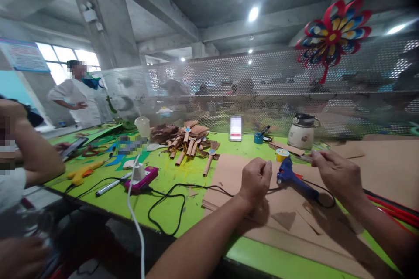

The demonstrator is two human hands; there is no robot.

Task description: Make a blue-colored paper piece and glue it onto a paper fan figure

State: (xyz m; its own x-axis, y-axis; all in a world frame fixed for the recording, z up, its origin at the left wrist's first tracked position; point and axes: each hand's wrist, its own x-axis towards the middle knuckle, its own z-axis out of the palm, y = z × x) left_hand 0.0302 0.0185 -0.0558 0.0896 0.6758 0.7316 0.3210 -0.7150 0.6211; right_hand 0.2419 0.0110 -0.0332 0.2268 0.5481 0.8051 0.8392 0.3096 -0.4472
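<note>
My left hand (256,183) is closed in a fist above a sheet of brown kraft paper (225,170); anything inside its fingers is hidden. Held higher at the right, my right hand (338,176) pinches something small and thin that I cannot make out. A blue glue gun (296,179) lies on the paper between the two hands, its black cord looping beside it. Just behind it stands a small yellow spool (282,154). Cut scraps of brown paper (284,219) lie in front of the glue gun.
A pile of brown paper figures (191,141) with yellow threads sits mid-table. Nearby are a magenta power strip (142,179), a yellow glue gun (84,173), a propped phone (235,128) and a beige jug (301,133). A person's arm (39,148) reaches in at left.
</note>
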